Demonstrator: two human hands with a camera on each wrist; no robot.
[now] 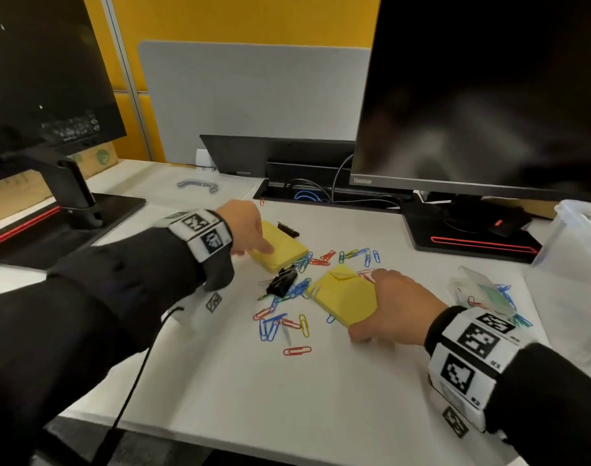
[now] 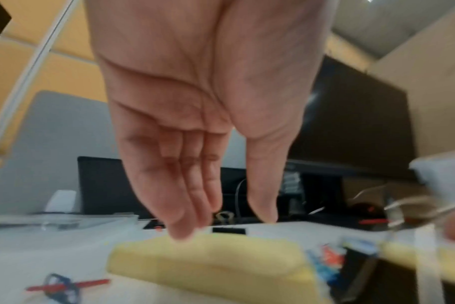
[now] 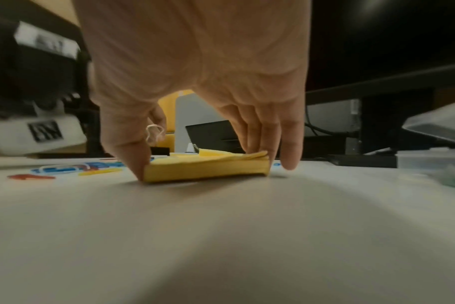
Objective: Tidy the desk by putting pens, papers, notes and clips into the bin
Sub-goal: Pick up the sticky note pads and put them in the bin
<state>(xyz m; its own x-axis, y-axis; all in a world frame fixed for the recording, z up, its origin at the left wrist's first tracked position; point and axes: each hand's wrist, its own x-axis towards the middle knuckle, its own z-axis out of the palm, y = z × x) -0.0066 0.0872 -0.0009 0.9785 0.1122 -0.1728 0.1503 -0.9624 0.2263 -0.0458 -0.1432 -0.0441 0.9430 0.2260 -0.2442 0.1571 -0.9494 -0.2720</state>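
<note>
- While your right hand (image 1: 393, 306) lies low on the white table (image 1: 287, 398), its thumb and fingers (image 3: 270, 133) press the opposite edges of the nearer yellow sticky-note pad (image 1: 346, 297), pinching it; the pad still rests flat on the table, with its top sheet curled up at the far corner.
- Your left hand (image 1: 243, 230) reaches over the farther sticky-note pad (image 1: 280, 252). In the left wrist view its fingers hang straight and close together, the thumb apart, the fingertips (image 2: 181, 230) at the pad's top edge. The view is blurred, so you cannot tell whether they touch it; the hand grips nothing.
- Between the two pads lies a black binder clip (image 1: 282, 280), touching the corner of the farther pad. A second black binder clip (image 1: 288, 228) lies just behind that pad.
- Coloured paper clips (image 1: 284, 322) in red, blue, yellow and green are scattered around and between the pads; one red paper clip (image 1: 297, 350) lies apart, nearest to you.
- At your right, near the table's edge, stands a clear plastic bin (image 1: 576, 250). What it holds is too blurred to name.
- Between the bin and your right hand lies a small clear plastic box (image 1: 479, 294) with more paper clips around it.
- Two dark monitors (image 1: 489, 95) stand at the back of the table, one on each side, with cables (image 1: 307, 193) in a tray between them.
</note>
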